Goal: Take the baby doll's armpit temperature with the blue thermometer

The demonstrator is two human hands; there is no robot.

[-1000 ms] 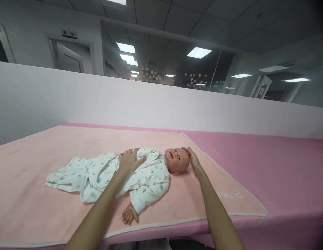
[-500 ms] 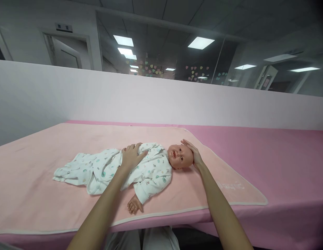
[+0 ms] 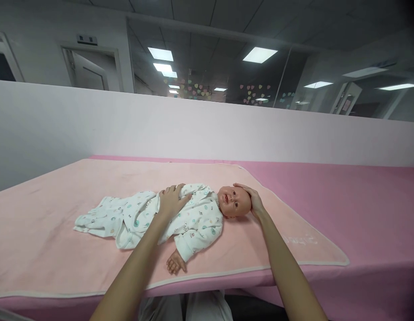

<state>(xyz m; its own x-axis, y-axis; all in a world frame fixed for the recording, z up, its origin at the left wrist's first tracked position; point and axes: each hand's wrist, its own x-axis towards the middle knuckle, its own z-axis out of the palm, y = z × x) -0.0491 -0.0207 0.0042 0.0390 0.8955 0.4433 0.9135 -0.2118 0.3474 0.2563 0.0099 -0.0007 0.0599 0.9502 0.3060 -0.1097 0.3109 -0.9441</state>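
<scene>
A baby doll lies on its back on a light pink blanket (image 3: 59, 196), its head (image 3: 234, 201) to the right. It wears a white romper (image 3: 193, 223) printed with small coloured figures. My left hand (image 3: 171, 199) rests flat on the doll's chest, fingers spread. My right hand (image 3: 252, 199) cups the top and back of the doll's head, fingers curved around it. One bare doll hand (image 3: 175, 264) sticks out of a sleeve toward the blanket's front edge.
The blanket covers the left part of a table with a darker pink cover (image 3: 360, 214). A low white partition wall (image 3: 193, 129) runs behind it. Glass walls, doors and ceiling lights lie beyond.
The view shifted slightly, so the doll sits a little more to the right. The doll's head has turned slightly more toward me under my right hand. My left hand stays on the chest.
</scene>
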